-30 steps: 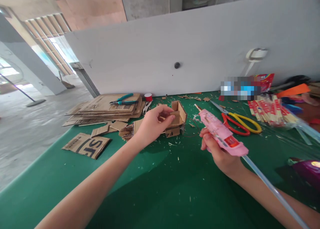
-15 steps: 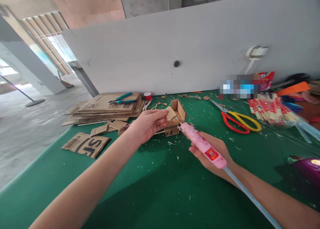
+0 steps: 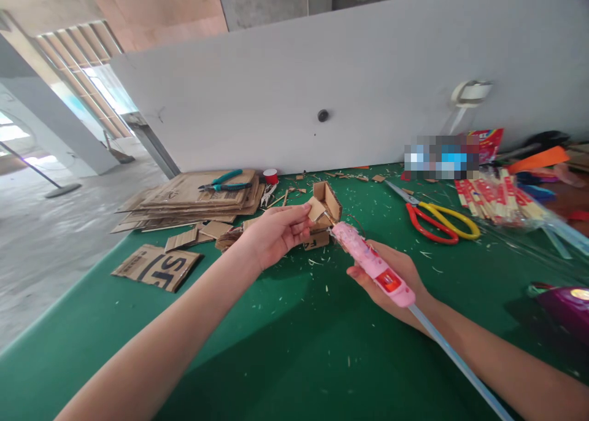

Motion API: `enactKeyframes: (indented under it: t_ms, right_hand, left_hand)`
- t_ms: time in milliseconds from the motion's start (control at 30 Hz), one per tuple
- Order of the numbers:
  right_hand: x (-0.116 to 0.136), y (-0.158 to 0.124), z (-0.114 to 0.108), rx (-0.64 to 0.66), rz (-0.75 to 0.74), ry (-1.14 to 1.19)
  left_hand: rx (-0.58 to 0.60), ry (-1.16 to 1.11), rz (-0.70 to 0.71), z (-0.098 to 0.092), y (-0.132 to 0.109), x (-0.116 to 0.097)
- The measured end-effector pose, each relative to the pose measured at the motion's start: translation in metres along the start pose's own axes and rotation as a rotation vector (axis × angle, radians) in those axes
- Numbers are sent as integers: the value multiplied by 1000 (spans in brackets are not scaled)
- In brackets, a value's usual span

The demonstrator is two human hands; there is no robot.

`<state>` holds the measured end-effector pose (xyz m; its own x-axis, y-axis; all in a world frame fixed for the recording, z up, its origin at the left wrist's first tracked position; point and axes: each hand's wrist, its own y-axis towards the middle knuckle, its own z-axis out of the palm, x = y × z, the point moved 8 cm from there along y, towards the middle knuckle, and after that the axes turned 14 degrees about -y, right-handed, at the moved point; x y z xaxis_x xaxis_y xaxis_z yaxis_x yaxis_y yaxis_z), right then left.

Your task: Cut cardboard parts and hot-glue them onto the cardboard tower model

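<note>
Between thumb and fingers, my left hand (image 3: pixel 280 232) pinches a small cardboard piece (image 3: pixel 316 208). My right hand (image 3: pixel 391 274) is wrapped round a pink hot glue gun (image 3: pixel 368 261), its metal tip at the lower right edge of that piece. A long clear glue stick (image 3: pixel 453 353) sticks out of the gun's back end. Just behind the piece stands a small cardboard box form (image 3: pixel 332 201) with upright walls, partly hidden by my left hand. A printed cardboard bit (image 3: pixel 317 240) lies in front of it.
Teal-handled pliers (image 3: pixel 223 185) rest on stacked cardboard (image 3: pixel 184 194) at left, near a printed cardboard sheet (image 3: pixel 156 266). Red-and-yellow scissors (image 3: pixel 432 221) and wrapped chopsticks (image 3: pixel 492 197) lie at right. A purple object (image 3: pixel 564 307) sits at the right edge. Scraps litter the green tabletop (image 3: pixel 257 359).
Both hands hold nearly the same pose, with the glue gun tip still at the cardboard piece. The whole view has shifted very slightly.
</note>
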<state>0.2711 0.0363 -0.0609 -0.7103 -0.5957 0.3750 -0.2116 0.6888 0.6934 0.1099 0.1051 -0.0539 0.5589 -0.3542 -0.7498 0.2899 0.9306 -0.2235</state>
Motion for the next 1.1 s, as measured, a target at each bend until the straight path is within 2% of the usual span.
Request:
enactKeyframes:
  t_ms: [167,300,533,800,1000,1100]
  right_hand:
    - [5,-1,1,9,-71,-54]
    - [0,-1,-2,-22,-27,-72]
    - [5,0,0,12,-59,-68]
    - [-3,0,-2,-37,7,-84]
    - [5,3,6,73,-21,-45]
    - [4,3,3,46,-13,-71]
  left_hand:
    - [-46,-24,-5,1,-1,1]
    - [-90,-39,-10,-1,-1,0]
    - [-42,-12,-28,2,-1,1]
    - [-87,-26,-24,-1,-2,1]
    - [-71,-21,-23,1,-2,1]
    - [-58,-30,-4,2,-2,0]
